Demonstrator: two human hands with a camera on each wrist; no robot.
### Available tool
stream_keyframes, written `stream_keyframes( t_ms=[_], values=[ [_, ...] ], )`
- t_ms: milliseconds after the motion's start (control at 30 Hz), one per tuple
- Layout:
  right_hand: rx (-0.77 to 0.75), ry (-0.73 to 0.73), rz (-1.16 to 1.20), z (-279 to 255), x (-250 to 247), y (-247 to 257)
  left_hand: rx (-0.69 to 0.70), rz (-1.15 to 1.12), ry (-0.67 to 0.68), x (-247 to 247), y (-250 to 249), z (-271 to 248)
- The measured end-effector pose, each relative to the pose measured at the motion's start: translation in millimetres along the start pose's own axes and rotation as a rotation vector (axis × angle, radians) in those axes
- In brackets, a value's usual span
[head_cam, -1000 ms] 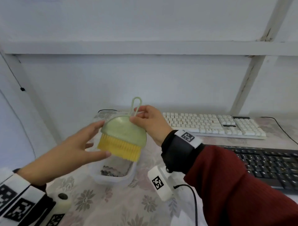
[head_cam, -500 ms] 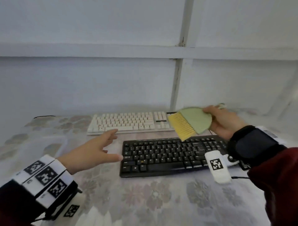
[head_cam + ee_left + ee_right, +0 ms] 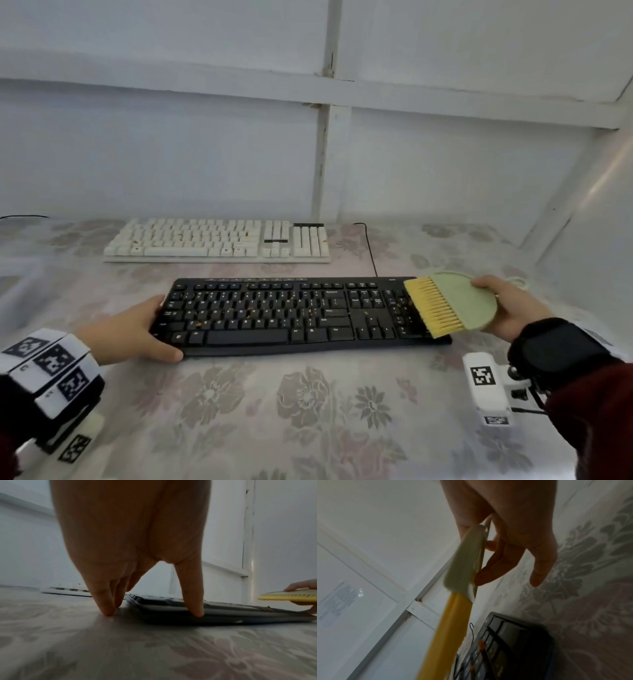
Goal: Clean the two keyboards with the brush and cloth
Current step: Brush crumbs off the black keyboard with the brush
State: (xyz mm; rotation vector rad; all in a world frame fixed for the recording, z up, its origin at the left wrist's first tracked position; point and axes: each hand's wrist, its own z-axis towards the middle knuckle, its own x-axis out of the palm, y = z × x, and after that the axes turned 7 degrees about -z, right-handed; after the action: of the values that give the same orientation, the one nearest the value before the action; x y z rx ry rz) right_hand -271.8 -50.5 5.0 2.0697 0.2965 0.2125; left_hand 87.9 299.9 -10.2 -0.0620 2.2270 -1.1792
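A black keyboard (image 3: 274, 315) lies in front of me on the floral tablecloth, with small orange specks among its keys. A white keyboard (image 3: 212, 241) lies behind it, near the wall. My right hand (image 3: 510, 308) grips a pale green brush (image 3: 455, 305) by its rounded back. Its yellow bristles (image 3: 431, 308) hang over the black keyboard's right end (image 3: 513, 649). My left hand (image 3: 137, 329) rests at that keyboard's left end, fingers (image 3: 106, 605) straight on the table beside it and thumb (image 3: 193, 601) against its front edge. No cloth is in view.
A thin black cable (image 3: 370, 250) runs from the wall between the two keyboards' right ends. A white panelled wall (image 3: 322, 154) closes the back and right side. The floral tablecloth (image 3: 308, 411) stretches bare in front of the black keyboard.
My view swung right, away from a plastic container. The right hand carried the brush to the black keyboard's right end. The left hand let go of the brush and reached the keyboard's left end.
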Motion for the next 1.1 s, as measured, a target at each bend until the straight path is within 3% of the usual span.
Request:
stream_keyframes(
  t_ms=[167,333,533,800,1100],
  values=[
    [0.037,0.07,0.021,5.3,8.5,-7.2,-0.034,0.139,-0.076,-4.7,3.8,6.8],
    [0.051,0.106,0.073,3.5,15.9,-9.7,-0.132,0.208,-0.007,-14.6,5.1,19.4],
    [0.022,0.123,0.101,-2.6,18.7,-11.3,-0.174,0.052,-0.004,-15.7,5.3,19.7],
    [-0.04,0.108,0.152,-5.7,19.9,-11.5,-0.091,-0.093,-0.014,-16.4,14.5,16.3],
    [-0.09,0.087,0.204,-6.9,20.4,-12.2,0.099,-0.118,-0.056,-9.7,8.8,20.2]
  ],
)
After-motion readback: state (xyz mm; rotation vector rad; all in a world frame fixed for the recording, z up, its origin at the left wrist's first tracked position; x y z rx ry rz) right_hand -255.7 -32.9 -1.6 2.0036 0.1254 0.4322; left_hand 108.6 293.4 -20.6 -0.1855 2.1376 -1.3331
